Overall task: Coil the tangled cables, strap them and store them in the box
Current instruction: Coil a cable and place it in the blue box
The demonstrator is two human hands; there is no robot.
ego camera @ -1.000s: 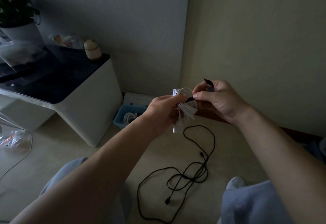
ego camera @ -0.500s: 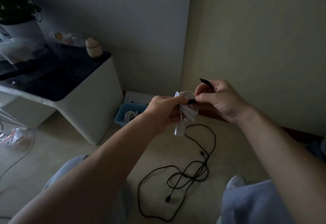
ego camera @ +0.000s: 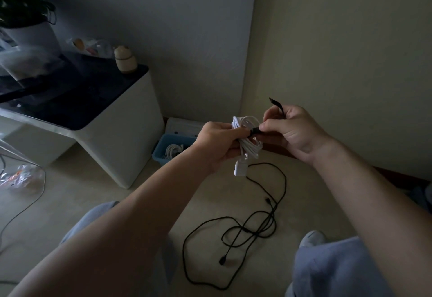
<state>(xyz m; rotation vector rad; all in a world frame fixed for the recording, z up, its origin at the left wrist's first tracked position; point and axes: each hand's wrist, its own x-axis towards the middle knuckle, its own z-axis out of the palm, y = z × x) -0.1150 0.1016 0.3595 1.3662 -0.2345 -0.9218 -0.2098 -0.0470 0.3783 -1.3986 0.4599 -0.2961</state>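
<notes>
White coil (ego camera: 247, 140) gripped in left hand (ego camera: 217, 142).

Pale floor and a white, dark-topped table, in dim light.
On the floor (ego camera: 131, 203) a loose black cable (ego camera: 277, 220) lies tangled between the person's knees. A blue box (ego camera: 160, 155) stands by the table's foot near the wall corner, with a flat white piece (ego camera: 184, 125), perhaps its lid, just behind it. A crumpled clear bag (ego camera: 19, 177) lies far left. The table (ego camera: 131, 137) carries a white plant pot (ego camera: 32, 37), a small rounded jar (ego camera: 125, 60) and clear packets (ego camera: 90, 46).
</notes>
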